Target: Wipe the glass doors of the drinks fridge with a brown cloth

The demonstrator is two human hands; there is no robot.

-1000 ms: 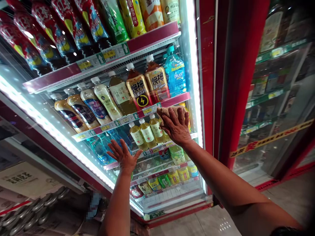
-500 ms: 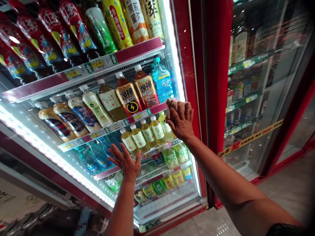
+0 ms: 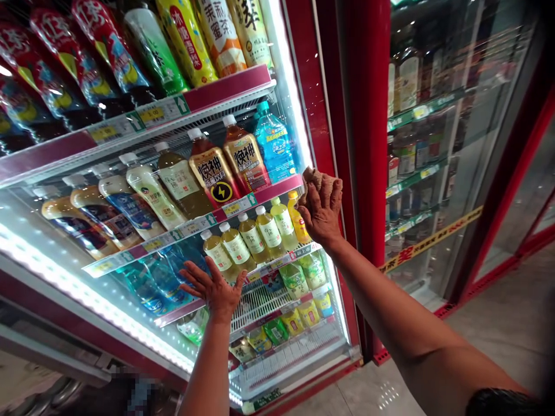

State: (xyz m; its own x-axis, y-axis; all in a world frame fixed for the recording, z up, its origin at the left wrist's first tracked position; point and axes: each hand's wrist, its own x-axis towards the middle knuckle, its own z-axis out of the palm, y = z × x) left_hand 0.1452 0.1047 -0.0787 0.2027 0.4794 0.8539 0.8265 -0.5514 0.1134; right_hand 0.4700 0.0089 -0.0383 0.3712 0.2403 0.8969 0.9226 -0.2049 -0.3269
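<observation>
My right hand (image 3: 321, 209) presses a brownish cloth (image 3: 315, 178) against the glass door (image 3: 130, 242) of a lit drinks fridge, near the door's right edge beside the red frame (image 3: 333, 115). My left hand (image 3: 212, 286) lies flat on the same glass lower down, fingers spread, holding nothing. Behind the glass stand rows of bottles: amber tea bottles (image 3: 243, 156), a blue bottle (image 3: 274, 141) and small yellow bottles (image 3: 254, 237) on wire shelves.
A second red-framed glass fridge (image 3: 433, 144) with darker shelves stands to the right. A bright light strip (image 3: 87, 297) runs along the door's left edge. Grey floor tiles (image 3: 498, 335) spread at lower right.
My right hand has slid the cloth rightward across the glass toward the red frame. The left hand stays flat on the glass. The view has shifted a little.
</observation>
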